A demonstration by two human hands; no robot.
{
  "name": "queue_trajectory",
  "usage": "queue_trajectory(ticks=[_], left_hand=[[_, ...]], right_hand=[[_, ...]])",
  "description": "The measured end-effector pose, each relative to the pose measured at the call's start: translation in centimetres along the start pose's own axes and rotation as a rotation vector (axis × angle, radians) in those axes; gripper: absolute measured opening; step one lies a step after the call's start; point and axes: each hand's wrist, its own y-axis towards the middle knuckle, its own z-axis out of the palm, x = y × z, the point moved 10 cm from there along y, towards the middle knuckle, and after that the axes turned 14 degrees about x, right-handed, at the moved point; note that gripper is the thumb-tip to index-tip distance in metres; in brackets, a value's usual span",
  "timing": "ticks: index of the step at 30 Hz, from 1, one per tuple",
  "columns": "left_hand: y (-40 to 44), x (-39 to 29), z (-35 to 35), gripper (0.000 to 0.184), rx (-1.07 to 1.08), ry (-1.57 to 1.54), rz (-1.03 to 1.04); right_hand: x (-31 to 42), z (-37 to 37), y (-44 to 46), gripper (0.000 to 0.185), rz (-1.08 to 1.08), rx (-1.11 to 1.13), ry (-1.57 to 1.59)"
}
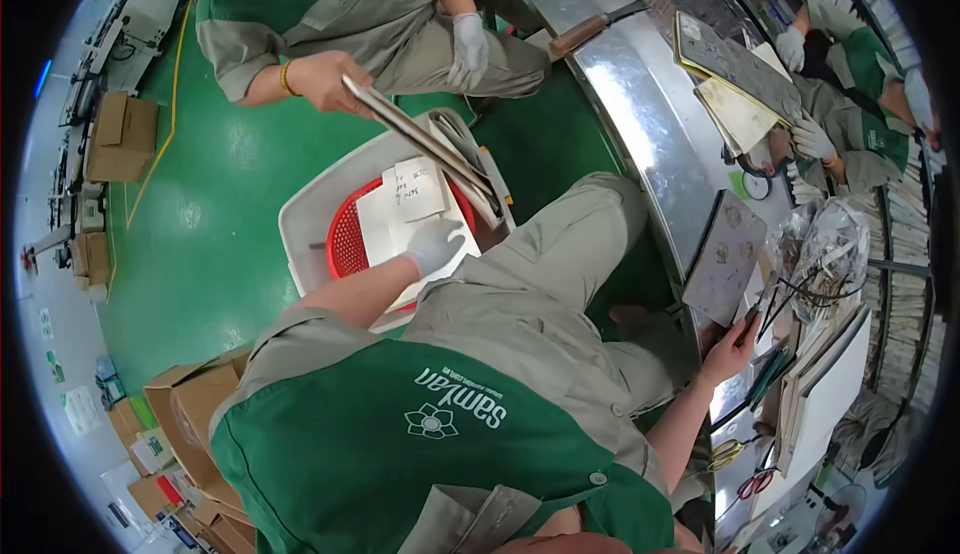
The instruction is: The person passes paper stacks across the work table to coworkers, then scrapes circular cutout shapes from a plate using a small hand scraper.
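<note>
My left hand [434,245], in a white glove, lies over white sheets [385,224] in a red perforated basket [346,239]. Its fingers look loosely spread. Smaller white pieces with handwriting [420,192] rest on the sheets. The basket sits inside a grey-white tub [297,224]. Out at the bench edge, my bare right hand [732,352] has its fingers pinched around a small dark item [752,314] that I cannot make out. Beside that hand are a grey flat plate [725,259] and a clear plastic bag [825,244].
A co-worker's bare hand [325,82] holds thin flat boards [420,134] over the tub. Across the metal bench [630,104], another person's gloved hand [812,139] is at a grey plate [735,64]. A wooden-handled knife [590,29], scissors [757,482] and stacked boards [825,394] lie on the bench.
</note>
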Motion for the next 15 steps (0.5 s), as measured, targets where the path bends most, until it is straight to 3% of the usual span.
queue_trajectory(ticks=[2, 3, 5, 6, 8, 9, 11, 15], left_hand=[[2.5, 0.4, -1.5, 0.056, -0.136, 0.211, -0.108], [-0.2, 4.0, -5.4, 0.060, -0.259, 0.370, -0.147], [2.7, 3.4, -5.5, 0.062, -0.309, 0.576, -0.151], [4.4, 2.8, -5.4, 0.062, -0.301, 0.565, -0.132], [6.9, 2.7, -7.0, 0.064, -0.318, 0.714, -0.318], [7.2, 1.7, -7.6, 0.062, -0.149, 0.740, -0.395], [9.9, 2.0, -9.2, 0.060, -0.401, 0.550, -0.183], [11.8, 4.0, -10.2, 0.057, -0.522, 0.509, -0.100]], right_hand=[[0.8, -1.8, 1.1, 0.043, -0.034, -0.021, -0.024], [0.3, 2.5, -1.5, 0.043, -0.001, -0.004, 0.034], [1.4, 1.2, -1.1, 0.042, -0.055, -0.024, -0.126], [0.8, 0.6, -0.7, 0.043, -0.047, -0.021, -0.067], [0.7, 0.4, -0.3, 0.043, -0.040, -0.026, -0.102], [0.6, 0.4, -0.3, 0.043, -0.032, -0.021, -0.123], [0.6, 0.4, -0.3, 0.043, -0.056, -0.035, -0.092], [0.4, 0.5, -0.7, 0.042, -0.023, -0.042, -0.081]])
